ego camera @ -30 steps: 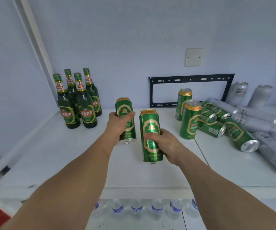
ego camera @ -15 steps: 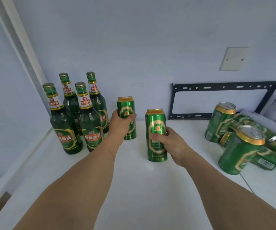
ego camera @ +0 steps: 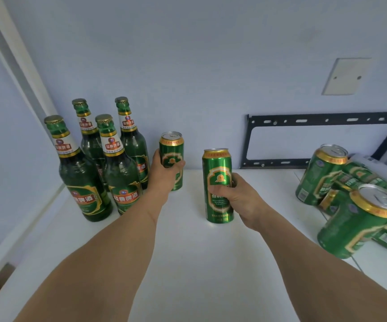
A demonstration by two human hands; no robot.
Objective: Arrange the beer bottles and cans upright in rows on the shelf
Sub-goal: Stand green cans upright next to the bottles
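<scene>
Left hand [ego camera: 164, 174]: fingers and thumb wrapped round the rear can [ego camera: 171, 160], gripping its middle. Rear can: green with gold rim, long axis vertical, pull-tab top facing up, base on or just above the white shelf [ego camera: 188, 263], which of the two cannot be told; just right of the bottle group, near the back wall.

Right hand [ego camera: 236, 196]: fingers curled round the front can [ego camera: 218, 185] from its right side, thumb across the label. Front can: same green type, long axis vertical, top up, base at the shelf surface; right of the bottle group and nearer the camera than the rear can, apart from it.

Bottle group [ego camera: 99, 159]: four green glass bottles, capped, upright in two rows of two, at the shelf's left rear corner.

Loose cans [ego camera: 350, 205]: far right of the bottle group; two stand upright, others lie on their sides behind and between them.

Black metal bracket [ego camera: 315, 140]: against the wall, right of the bottle group, behind the loose cans.
</scene>
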